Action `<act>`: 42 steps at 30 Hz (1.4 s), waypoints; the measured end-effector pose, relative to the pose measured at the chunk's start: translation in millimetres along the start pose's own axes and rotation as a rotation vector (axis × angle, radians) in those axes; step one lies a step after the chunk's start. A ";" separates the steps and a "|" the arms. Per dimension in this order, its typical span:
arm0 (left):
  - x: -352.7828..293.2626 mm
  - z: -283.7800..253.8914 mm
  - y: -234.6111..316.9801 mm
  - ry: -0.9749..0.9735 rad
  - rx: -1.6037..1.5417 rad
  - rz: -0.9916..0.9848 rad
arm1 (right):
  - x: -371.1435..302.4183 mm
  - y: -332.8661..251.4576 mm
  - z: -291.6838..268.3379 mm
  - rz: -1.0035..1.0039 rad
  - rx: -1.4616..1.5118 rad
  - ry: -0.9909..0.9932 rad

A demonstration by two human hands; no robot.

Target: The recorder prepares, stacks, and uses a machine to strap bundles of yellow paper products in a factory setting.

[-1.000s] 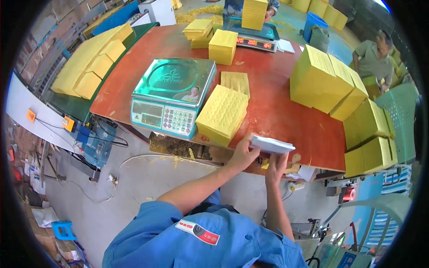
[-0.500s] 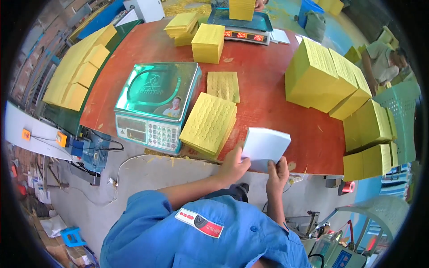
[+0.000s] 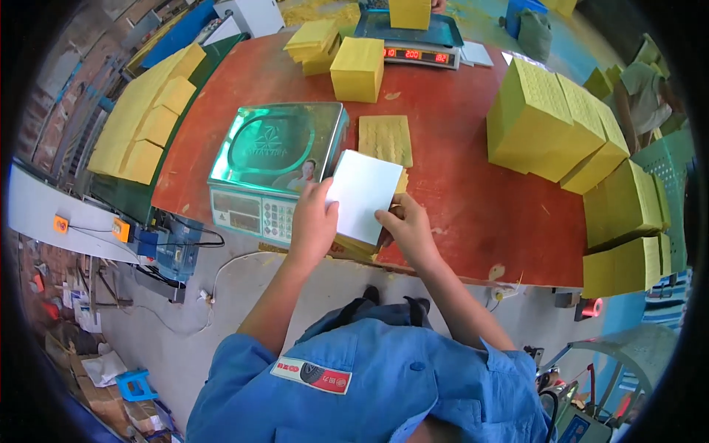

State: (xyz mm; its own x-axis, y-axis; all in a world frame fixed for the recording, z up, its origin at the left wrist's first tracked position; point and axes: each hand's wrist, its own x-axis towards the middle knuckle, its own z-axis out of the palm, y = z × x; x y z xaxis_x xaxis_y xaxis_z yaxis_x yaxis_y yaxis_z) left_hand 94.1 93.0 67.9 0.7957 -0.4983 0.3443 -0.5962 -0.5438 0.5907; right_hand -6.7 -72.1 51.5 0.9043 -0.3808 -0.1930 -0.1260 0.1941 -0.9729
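Between my two hands is a white rectangular stack of sheets (image 3: 367,193), over the yellow embossed sheet stack (image 3: 360,246), which it mostly hides. My left hand (image 3: 314,227) grips the white stack along its left edge, fingers pressed to its side. On the opposite side, the thumb of my right hand (image 3: 410,228) rests on the stack's lower right edge, with the fingers curled beside it. A loose yellow embossed sheet pile (image 3: 385,139) lies just beyond. Left of my hands stands a digital scale (image 3: 277,159) with a shiny metal pan and a keypad.
Tall yellow stacks (image 3: 528,122) line the right side of the red table (image 3: 473,221). More yellow blocks (image 3: 357,70) stand at the back, by a second scale (image 3: 421,55) with a lit red display. Another person (image 3: 650,92) is at the far right. Yellow piles (image 3: 140,122) fill the left side.
My hands have carried the white stack leftward and away from me, from the table's front edge to over the yellow stack. The view has shifted slightly.
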 end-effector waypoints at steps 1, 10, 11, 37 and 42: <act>-1.0 0.6 2.5 -0.007 -0.004 -0.004 | -0.9 1.4 1.6 0.005 0.011 0.013; -3.2 -7.5 23.4 -0.191 -0.038 0.476 | -24.6 7.8 4.3 -0.049 0.218 0.124; -1.5 -0.9 22.1 -0.194 -0.020 0.412 | -28.6 14.9 5.1 -0.107 0.163 0.195; 14.2 15.0 29.8 -0.213 0.101 0.265 | -65.2 28.6 25.1 -0.054 0.149 0.265; 15.1 16.8 5.2 -0.214 -0.171 0.227 | -60.5 22.8 21.6 -0.085 0.039 0.271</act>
State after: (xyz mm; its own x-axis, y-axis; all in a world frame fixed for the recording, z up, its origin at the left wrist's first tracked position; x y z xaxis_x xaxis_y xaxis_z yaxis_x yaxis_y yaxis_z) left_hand 101.2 71.4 64.0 0.5938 -0.7336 0.3305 -0.7139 -0.2910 0.6369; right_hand -55.4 -25.1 43.7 0.7686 -0.6236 -0.1428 -0.0335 0.1838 -0.9824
